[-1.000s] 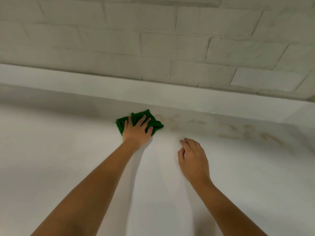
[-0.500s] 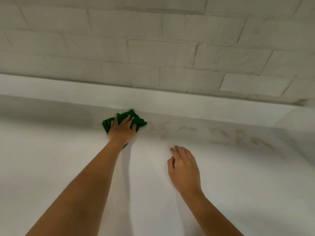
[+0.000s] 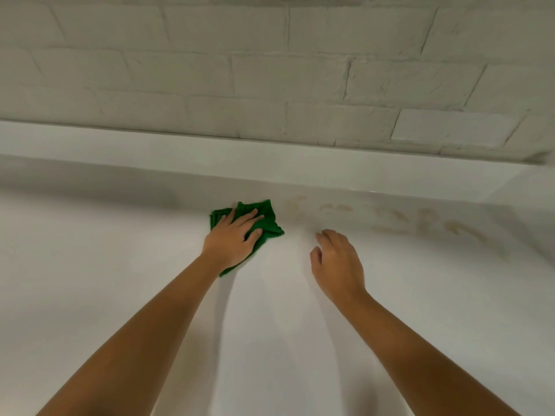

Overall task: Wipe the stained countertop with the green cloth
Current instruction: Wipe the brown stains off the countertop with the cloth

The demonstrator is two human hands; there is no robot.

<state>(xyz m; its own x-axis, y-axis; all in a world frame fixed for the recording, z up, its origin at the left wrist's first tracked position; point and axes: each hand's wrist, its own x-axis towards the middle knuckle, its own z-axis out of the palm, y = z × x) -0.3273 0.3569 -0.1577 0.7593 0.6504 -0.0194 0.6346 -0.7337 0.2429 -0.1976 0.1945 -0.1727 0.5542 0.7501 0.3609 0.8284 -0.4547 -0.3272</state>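
My left hand presses flat on a crumpled green cloth, which lies on the white countertop near its back edge. The fingers spread over the cloth, and green shows past them on the far side and under the wrist. Brownish stains run in a row along the back of the counter, starting just right of the cloth. My right hand rests on the counter to the right of the cloth, fingers loosely curled, holding nothing.
A low white ledge runs along the back of the counter. Above it rises a wall of white painted bricks. The counter's right end meets a corner.
My left hand and the cloth slid left, then back right toward the first stain. My right hand stayed resting on the counter.
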